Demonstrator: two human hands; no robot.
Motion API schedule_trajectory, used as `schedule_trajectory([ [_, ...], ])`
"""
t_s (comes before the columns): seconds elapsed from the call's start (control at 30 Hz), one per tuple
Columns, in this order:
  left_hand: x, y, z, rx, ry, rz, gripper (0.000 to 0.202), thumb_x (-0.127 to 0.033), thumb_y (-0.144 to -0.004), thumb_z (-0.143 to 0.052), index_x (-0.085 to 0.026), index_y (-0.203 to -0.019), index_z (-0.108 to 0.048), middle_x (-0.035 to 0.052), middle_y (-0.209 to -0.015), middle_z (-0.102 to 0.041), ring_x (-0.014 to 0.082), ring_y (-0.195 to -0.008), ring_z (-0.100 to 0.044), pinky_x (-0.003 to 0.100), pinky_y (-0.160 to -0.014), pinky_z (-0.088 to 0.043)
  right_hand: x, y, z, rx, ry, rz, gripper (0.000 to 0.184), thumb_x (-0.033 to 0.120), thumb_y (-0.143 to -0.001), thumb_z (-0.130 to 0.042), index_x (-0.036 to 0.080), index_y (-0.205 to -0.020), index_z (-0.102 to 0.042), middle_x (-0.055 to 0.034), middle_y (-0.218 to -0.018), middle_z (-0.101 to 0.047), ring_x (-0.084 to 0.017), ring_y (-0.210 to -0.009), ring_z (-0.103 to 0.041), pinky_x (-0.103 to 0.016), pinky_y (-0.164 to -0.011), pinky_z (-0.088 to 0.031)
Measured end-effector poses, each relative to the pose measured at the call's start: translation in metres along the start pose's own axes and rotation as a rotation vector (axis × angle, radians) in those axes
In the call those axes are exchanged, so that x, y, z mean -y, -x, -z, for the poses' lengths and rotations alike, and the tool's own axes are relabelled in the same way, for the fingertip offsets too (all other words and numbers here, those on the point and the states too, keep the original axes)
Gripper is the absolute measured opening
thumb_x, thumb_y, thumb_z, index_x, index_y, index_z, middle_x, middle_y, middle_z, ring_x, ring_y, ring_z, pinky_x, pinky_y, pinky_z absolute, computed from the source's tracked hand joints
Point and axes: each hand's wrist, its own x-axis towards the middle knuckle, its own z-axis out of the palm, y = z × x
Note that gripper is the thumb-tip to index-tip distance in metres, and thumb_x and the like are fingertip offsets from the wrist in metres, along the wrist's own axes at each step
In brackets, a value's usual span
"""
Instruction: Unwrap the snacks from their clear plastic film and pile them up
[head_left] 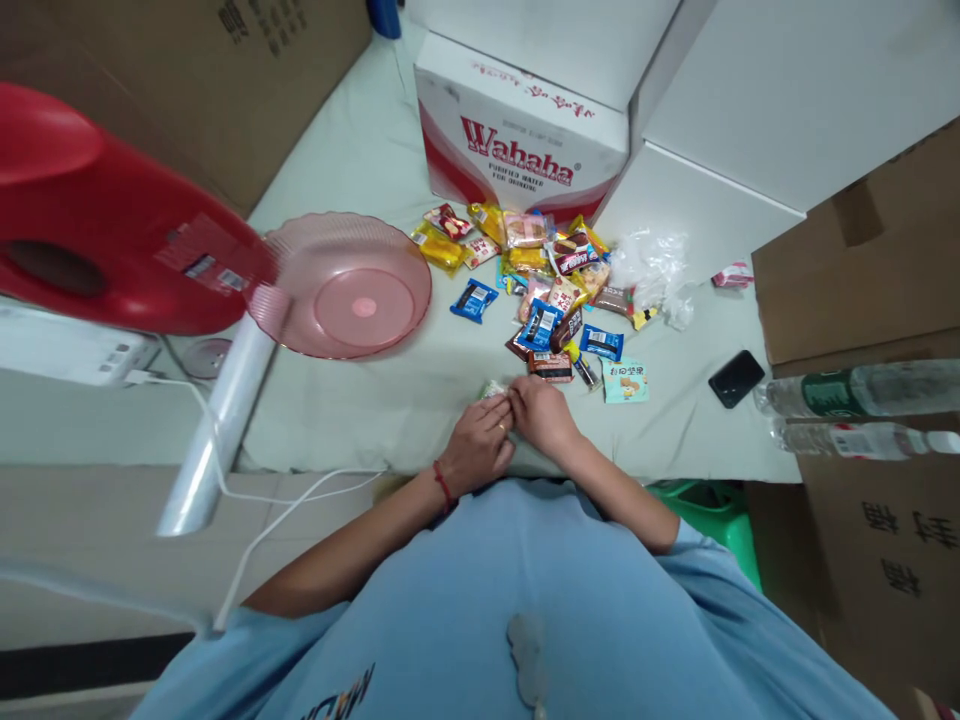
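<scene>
My left hand (480,440) and my right hand (540,412) meet at the near edge of the table, fingers curled together around a small pale snack packet (493,389) of which only a corner shows. Just beyond them lies a heap of wrapped snacks (551,290) in yellow, blue, red and brown wrappers. A blue packet (474,299) lies apart to the left of the heap. An empty pink plastic plate (352,285) sits further left on the pale tablecloth (390,400).
A Wahaha carton (517,130) stands behind the snacks, with white boxes (750,90) to its right. Crumpled clear plastic (652,265), a black phone (736,378) and two lying water bottles (855,410) are at right. A red object (97,215) and brown cartons (855,250) flank the table.
</scene>
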Motion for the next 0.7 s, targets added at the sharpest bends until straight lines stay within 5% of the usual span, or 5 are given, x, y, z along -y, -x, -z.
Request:
schedule_trajectory([
  [0.1,0.007,0.007,0.011,-0.058,0.243,0.155,0.065,-0.013,-0.076,-0.052,-0.020,-0.140,-0.064,0.0136,-0.141,-0.067,0.0301,-0.137,-0.060,0.055,-0.118,-0.048,-0.002,0.017,-0.013,-0.037,0.004,0.166,0.034,0.024,-0.107,-0.044,0.013,-0.133,-0.064,-0.0162,-0.117,-0.068,-0.024,-0.101,-0.063,-0.033,-0.089,-0.049],
  [0.3,0.001,0.004,0.013,-0.271,0.825,0.427,0.060,-0.014,-0.073,-0.050,-0.024,-0.132,-0.049,0.0109,-0.128,-0.069,0.0248,-0.130,-0.065,0.051,-0.115,-0.052,-0.012,0.038,-0.024,-0.036,0.226,0.311,0.067,0.030,-0.102,-0.061,0.014,-0.163,-0.039,-0.0222,-0.152,-0.053,-0.034,-0.127,-0.052,-0.047,-0.103,-0.044],
  [0.5,0.007,-0.003,0.028,-0.643,0.658,0.621,0.042,-0.019,-0.076,-0.053,-0.027,-0.117,-0.049,0.0082,-0.130,-0.063,0.0221,-0.132,-0.060,0.039,-0.104,-0.057,-0.028,0.024,-0.017,-0.082,0.170,0.291,0.045,0.016,-0.106,-0.046,0.021,-0.149,-0.058,-0.0154,-0.147,-0.061,-0.029,-0.123,-0.053,-0.045,-0.103,-0.040],
  [0.6,0.007,-0.005,0.037,-0.583,0.677,0.704,0.035,-0.023,-0.078,-0.058,-0.025,-0.113,-0.056,0.0089,-0.130,-0.063,0.0242,-0.133,-0.058,0.038,-0.100,-0.059,-0.037,0.018,-0.012,-0.160,-0.118,0.223,0.037,0.021,-0.105,-0.050,0.017,-0.137,-0.067,-0.0169,-0.137,-0.066,-0.029,-0.123,-0.055,-0.045,-0.106,-0.043],
  [0.7,-0.006,-0.014,0.035,-0.403,0.848,0.768,0.040,-0.035,-0.084,-0.067,-0.025,-0.122,-0.058,0.0102,-0.140,-0.062,0.0272,-0.136,-0.057,0.041,-0.099,-0.059,-0.046,0.014,-0.010,-0.148,-0.632,0.134,0.035,0.035,-0.104,-0.053,0.017,-0.129,-0.069,-0.0141,-0.129,-0.069,-0.027,-0.118,-0.062,-0.042,-0.104,-0.050],
])
